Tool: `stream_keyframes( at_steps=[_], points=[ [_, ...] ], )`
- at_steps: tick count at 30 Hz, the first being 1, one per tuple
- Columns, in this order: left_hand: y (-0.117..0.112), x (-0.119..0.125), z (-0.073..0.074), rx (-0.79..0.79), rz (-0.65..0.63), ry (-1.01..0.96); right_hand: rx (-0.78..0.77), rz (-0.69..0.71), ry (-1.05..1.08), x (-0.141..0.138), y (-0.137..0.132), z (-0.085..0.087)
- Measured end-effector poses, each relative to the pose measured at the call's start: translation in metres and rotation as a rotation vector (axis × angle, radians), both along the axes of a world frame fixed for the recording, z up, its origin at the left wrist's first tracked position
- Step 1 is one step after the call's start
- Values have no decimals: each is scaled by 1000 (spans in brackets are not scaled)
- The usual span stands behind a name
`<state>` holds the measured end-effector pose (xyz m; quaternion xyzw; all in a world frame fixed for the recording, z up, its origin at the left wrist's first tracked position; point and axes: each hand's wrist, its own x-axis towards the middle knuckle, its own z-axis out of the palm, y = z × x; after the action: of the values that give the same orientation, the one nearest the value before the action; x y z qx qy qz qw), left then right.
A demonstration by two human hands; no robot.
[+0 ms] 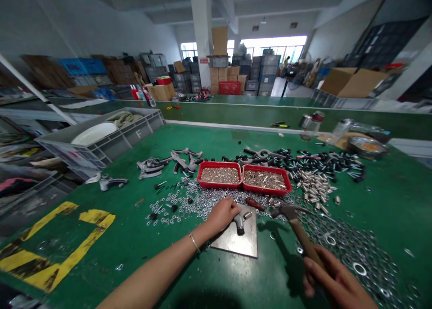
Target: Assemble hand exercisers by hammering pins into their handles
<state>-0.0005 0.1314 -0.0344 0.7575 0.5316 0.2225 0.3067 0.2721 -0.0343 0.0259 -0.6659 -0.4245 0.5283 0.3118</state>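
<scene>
My left hand (222, 215) rests on a grey metal fitting (239, 222) with a black cylindrical end, gripping it against a flat steel plate (236, 241). My right hand (332, 277) is closed around the wooden handle of a claw hammer (300, 234), whose steel head (286, 212) is raised just right of the fitting and not touching it. Loose steel washers (199, 201) lie beyond the plate, and larger washers (357, 255) spread beneath and around my right hand.
Two red trays (219, 174) of small metal parts stand on the green work table (388, 201), amid black sleeves and silver cylinders. Grey clamp-like castings lie at left. A grey crate (101, 140) and yellow floor-style tape (57, 255) occupy the left side.
</scene>
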Motion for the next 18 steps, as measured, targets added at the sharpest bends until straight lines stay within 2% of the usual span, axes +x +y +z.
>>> stream_keyframes(
  at_steps=[2,4,7,9,10,12,15,18],
  points=[
    [-1,0,0,8,-9,14,-9,82,-70,-3,9,0],
    [-1,2,4,54,-40,66,65,209,-191,-2,19,-5],
    [-2,4,12,228,-198,216,216,347,-361,-1,32,-13],
    [-5,3,17,318,-305,278,232,386,-417,-4,37,-12],
    [-7,2,17,333,-318,279,237,393,-432,-6,38,-8],
    [-15,-1,14,312,-261,233,280,379,-458,-13,39,2],
    [-29,-7,2,221,-159,145,397,326,-492,-24,40,14],
    [-36,-11,-9,135,-151,102,406,374,-567,-31,48,8]
  ],
)
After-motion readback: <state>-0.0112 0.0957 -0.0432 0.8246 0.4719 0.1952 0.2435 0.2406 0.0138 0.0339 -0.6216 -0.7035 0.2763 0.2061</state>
